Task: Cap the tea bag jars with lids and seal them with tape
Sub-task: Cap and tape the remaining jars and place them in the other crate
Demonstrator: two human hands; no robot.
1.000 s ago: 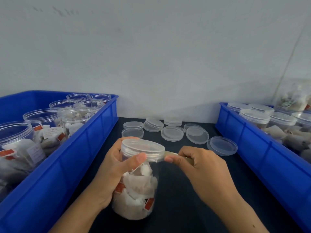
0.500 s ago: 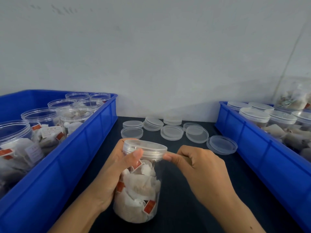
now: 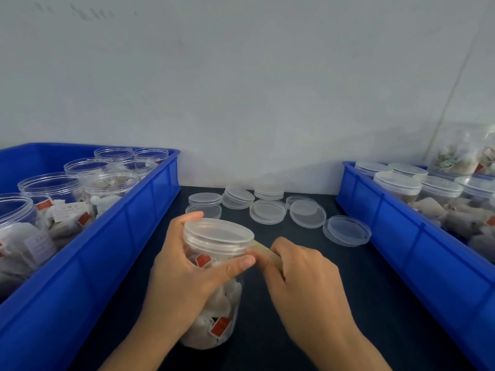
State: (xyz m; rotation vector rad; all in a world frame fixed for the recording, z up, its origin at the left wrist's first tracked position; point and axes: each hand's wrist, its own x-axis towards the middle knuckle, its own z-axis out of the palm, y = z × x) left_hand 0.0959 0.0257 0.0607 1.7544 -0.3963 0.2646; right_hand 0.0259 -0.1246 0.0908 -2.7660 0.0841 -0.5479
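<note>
A clear plastic jar (image 3: 214, 317) full of white tea bags with red tags stands on the dark table, capped with a clear lid (image 3: 218, 232). My left hand (image 3: 182, 269) grips the jar just under the lid, thumb across the front. My right hand (image 3: 302, 277) holds a strip of clear tape (image 3: 263, 249) that runs from the lid's rim into its curled fingers. The tape roll itself is hidden in that hand.
A blue bin (image 3: 112, 253) on the left holds several uncapped jars of tea bags. A blue bin (image 3: 401, 231) on the right holds several capped jars. Several loose clear lids (image 3: 267, 211) lie on the table near the back wall.
My left hand turned the jar and slid its thumb further across the front. My right hand drew back slightly, with the tape strip stretched from the lid rim.
</note>
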